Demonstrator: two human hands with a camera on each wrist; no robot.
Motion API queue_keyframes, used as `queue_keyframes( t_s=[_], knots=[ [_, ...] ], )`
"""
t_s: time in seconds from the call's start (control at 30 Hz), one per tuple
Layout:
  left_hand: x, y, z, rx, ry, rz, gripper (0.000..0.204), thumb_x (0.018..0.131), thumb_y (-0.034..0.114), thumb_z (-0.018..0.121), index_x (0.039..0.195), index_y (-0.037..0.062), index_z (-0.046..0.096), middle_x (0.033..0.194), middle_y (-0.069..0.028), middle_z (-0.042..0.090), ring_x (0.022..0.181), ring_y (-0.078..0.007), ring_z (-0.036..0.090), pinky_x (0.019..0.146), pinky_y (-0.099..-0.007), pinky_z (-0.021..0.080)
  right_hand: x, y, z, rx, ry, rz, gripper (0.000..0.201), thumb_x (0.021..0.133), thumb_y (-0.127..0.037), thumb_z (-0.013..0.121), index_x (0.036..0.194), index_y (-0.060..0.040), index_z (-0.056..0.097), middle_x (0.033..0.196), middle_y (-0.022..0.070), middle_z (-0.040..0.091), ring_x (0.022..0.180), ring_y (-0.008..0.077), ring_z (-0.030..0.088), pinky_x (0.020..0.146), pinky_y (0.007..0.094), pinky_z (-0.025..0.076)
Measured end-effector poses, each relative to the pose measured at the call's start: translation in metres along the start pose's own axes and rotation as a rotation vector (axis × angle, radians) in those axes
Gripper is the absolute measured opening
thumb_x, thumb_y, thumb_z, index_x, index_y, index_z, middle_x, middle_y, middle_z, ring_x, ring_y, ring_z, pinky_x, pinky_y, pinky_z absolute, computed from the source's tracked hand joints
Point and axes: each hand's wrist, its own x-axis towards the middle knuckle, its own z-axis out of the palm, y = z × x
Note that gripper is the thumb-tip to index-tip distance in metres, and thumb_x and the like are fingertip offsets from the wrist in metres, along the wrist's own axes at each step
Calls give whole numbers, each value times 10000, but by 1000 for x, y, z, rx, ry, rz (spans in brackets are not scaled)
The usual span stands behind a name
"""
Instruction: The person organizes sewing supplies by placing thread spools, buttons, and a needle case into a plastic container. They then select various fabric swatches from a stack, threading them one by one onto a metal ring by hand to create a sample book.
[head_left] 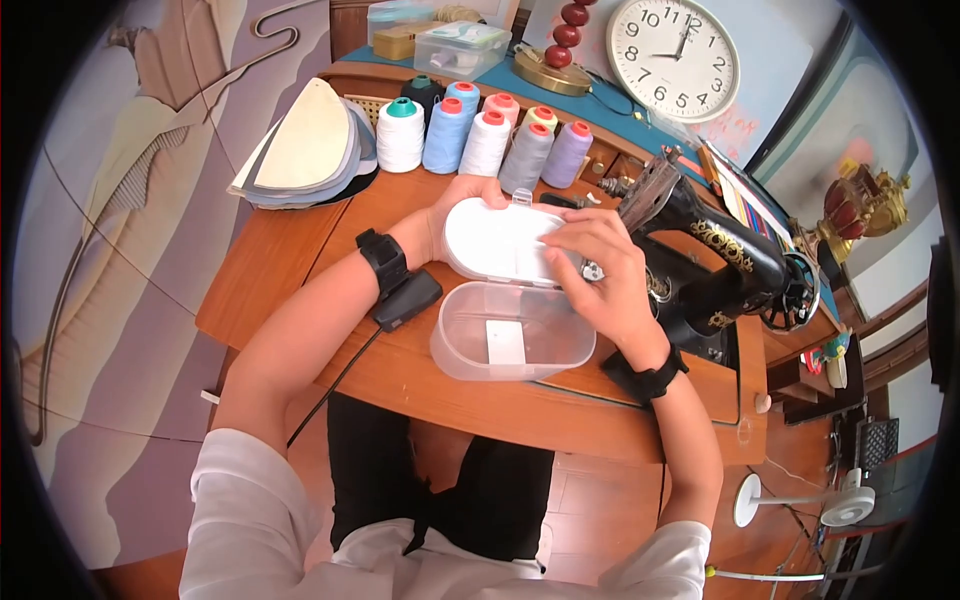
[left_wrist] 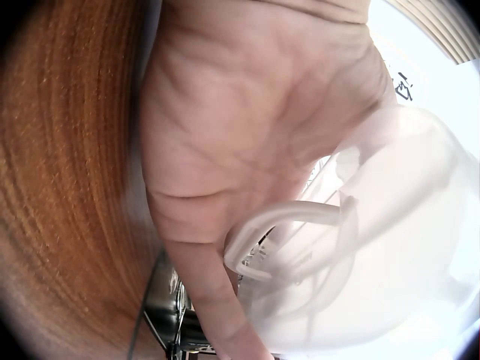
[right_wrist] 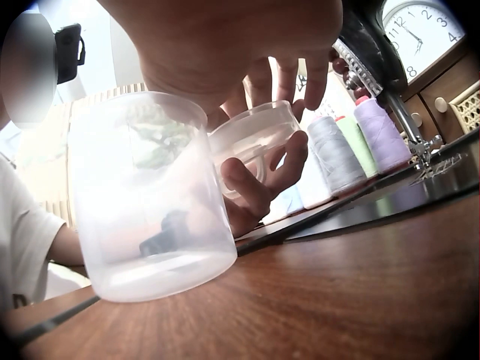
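A clear plastic oval box (head_left: 455, 345) stands on the table with a small white rectangular piece (head_left: 506, 343) inside. Its oval lid (head_left: 485, 245), looking white from above, is raised along the box's far side. My left hand (head_left: 442, 212) grips the lid from the left, thumb over its edge and fingers beneath. A clear curved handle (left_wrist: 289, 217) shows by the palm in the left wrist view. My right hand (head_left: 610, 275) reaches over the lid's right part, fingers extended and fingertips at its surface. In the right wrist view, the left fingers (right_wrist: 289, 169) support the lid from below.
Several thread cones (head_left: 487, 145) stand behind the lid. A black sewing machine (head_left: 710, 235) is on the right. Stacked fabric pieces (head_left: 305, 145) lie at the back left. A black device (head_left: 410, 302) with a cable sits by the left wrist; a clock (head_left: 675, 60) stands behind.
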Motion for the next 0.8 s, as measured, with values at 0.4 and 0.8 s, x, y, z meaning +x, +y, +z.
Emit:
queue_keyframes(
  t_s=[0.4,0.8],
  knots=[
    [-4,-2,44,40,-21,103,982,713,334,511,1616,87,215,1574,-215,380,1406,-407,434,1063,-540,441,10,-3,-65,145,135,325,216,982,-126,623,880,23,741,790,67,708,689,98,609,634,255,469],
    [3,-6,48,89,110,111,971,722,305,560,1612,107,223,1533,-235,431,1379,-523,414,1135,-536,412,-104,36,-147,92,-500,758,131,913,-123,725,953,-1,749,818,-5,719,656,58,592,600,227,472]
  ],
)
